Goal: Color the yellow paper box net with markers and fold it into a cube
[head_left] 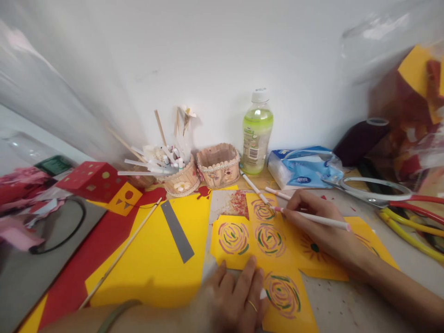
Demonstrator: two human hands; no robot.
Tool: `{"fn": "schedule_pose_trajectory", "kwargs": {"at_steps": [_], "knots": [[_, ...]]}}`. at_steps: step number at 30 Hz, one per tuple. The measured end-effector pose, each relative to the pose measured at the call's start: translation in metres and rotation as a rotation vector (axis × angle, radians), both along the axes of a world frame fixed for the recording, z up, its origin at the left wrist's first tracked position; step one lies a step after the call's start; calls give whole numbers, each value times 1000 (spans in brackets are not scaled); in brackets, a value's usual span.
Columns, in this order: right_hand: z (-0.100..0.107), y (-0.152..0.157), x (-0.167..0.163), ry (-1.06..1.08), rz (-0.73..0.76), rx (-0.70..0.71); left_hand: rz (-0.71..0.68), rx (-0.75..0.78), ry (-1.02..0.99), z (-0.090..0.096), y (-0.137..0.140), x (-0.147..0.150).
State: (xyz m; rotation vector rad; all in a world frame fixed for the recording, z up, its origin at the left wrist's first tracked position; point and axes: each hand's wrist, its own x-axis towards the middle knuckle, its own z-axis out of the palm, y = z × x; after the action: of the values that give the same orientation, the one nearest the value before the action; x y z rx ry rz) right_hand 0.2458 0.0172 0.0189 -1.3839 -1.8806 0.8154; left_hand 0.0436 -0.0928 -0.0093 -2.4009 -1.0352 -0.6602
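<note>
My right hand (315,222) is closed round a white felt-tip pen (319,219) with a pink end, its pink tip by the top swirl on a yellow card cutout (291,259). Pink, red and green swirls cover several panels of this cutout. Fingers apart, my left hand (239,286) presses on the cutout's lower left part and wears a ring. A small white thing (262,293) shows beside its fingers; I cannot tell what it is. Near the pen's tip lie a second white felt-tip pen (255,188) and a third white pen (277,193), partly behind my right hand.
At left are yellow card (152,263), a grey strip (176,231), a thin stick (121,252) and a red spotted box (92,178). Along the wall stand a pen basket (183,180), another basket (218,166), a green-drink bottle (257,134) and a tissue pack (301,169). Scissors (374,192) lie right.
</note>
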Motion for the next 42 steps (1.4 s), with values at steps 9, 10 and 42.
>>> {"fn": "schedule_pose_trajectory", "kwargs": {"at_steps": [9, 10, 42], "knots": [[5, -1, -3, 15, 32, -89, 3, -1, -20, 2, 0, 1], [6, -1, -4, 16, 34, -88, 5, -7, -14, 3, 0, 1], [11, 1, 1, -3, 102, -146, 20, -30, -5, 2, -1, 2]]}}
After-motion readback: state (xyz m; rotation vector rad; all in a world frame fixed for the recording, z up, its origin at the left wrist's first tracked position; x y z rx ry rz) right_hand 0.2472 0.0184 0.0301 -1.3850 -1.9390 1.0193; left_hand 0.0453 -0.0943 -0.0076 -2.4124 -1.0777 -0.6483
